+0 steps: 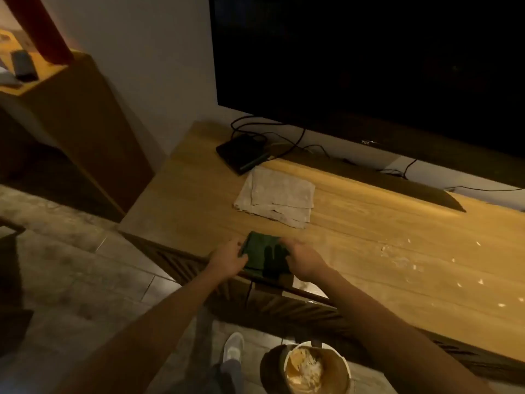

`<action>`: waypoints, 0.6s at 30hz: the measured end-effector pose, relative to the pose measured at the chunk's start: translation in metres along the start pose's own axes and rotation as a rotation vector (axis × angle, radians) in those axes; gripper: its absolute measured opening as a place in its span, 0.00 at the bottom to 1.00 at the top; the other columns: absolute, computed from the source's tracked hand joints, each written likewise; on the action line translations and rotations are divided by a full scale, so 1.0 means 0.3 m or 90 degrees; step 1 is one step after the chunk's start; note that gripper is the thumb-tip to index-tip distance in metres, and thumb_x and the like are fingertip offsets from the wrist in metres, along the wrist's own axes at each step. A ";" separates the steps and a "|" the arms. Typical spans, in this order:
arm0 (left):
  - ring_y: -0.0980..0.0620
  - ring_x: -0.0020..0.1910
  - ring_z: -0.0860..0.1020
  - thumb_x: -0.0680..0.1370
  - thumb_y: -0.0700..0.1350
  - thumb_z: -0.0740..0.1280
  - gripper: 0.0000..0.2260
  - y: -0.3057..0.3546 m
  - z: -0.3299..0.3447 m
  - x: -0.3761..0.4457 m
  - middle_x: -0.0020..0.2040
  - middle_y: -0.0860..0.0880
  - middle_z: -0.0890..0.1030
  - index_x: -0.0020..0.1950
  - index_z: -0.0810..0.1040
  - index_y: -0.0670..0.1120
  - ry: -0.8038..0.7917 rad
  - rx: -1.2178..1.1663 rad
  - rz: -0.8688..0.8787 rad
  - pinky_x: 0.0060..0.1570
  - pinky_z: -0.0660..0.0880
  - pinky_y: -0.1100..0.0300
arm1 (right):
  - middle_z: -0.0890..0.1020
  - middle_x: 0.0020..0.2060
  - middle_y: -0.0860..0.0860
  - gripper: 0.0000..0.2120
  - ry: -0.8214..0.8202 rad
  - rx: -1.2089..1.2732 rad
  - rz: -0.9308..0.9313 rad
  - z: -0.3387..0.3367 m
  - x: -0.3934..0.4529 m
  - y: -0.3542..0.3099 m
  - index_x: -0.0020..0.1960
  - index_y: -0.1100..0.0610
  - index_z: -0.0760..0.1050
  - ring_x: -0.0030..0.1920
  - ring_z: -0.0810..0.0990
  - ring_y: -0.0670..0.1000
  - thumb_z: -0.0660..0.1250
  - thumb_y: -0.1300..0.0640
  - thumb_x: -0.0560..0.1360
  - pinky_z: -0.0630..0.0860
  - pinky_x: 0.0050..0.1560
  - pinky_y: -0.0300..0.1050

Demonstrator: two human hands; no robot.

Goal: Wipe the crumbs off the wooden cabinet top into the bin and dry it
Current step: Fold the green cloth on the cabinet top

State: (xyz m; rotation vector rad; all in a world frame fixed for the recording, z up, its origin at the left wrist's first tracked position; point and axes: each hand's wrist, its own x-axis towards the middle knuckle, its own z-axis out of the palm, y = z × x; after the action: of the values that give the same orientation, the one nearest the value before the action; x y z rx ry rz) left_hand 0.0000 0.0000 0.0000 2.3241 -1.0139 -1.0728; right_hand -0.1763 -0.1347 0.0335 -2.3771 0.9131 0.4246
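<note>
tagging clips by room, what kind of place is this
Most likely a home living room: a large dark TV stands on a long wooden cabinet, with a small black box and cables beside it.

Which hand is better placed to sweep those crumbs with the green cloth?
Probably the right hand. Both it and the left hand grip the green cloth at the cabinet top's front edge, but the crumbs lie on the right hand's side.

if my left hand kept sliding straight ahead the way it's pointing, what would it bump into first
The left hand already grips the green cloth. Past that, the folded beige cloth looks first in line, though depth is hard to judge.
</note>
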 end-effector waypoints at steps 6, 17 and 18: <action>0.46 0.60 0.75 0.75 0.57 0.72 0.24 -0.009 0.043 0.108 0.59 0.46 0.76 0.65 0.72 0.46 0.004 0.056 -0.052 0.52 0.74 0.53 | 0.72 0.72 0.56 0.29 -0.008 0.011 -0.020 0.006 0.180 -0.066 0.78 0.52 0.63 0.67 0.74 0.59 0.62 0.66 0.79 0.74 0.64 0.53; 0.50 0.54 0.76 0.75 0.45 0.74 0.07 -0.027 0.065 0.183 0.52 0.49 0.78 0.44 0.75 0.51 0.003 -0.017 -0.039 0.50 0.73 0.58 | 0.71 0.66 0.56 0.22 -0.122 -0.156 -0.107 0.011 0.365 -0.131 0.71 0.48 0.73 0.65 0.73 0.59 0.67 0.59 0.78 0.74 0.60 0.51; 0.49 0.55 0.76 0.75 0.45 0.73 0.07 -0.028 0.065 0.185 0.52 0.48 0.78 0.44 0.75 0.50 -0.002 -0.014 -0.024 0.50 0.73 0.57 | 0.71 0.64 0.56 0.20 -0.123 -0.161 -0.120 -0.002 0.375 -0.131 0.68 0.50 0.74 0.64 0.74 0.58 0.67 0.60 0.78 0.73 0.58 0.50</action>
State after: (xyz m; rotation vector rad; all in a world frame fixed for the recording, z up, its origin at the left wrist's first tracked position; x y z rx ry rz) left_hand 0.0136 -0.0368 -0.0446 2.3327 -0.9577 -1.0971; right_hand -0.0683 -0.1688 -0.0036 -2.5641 0.5706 0.7160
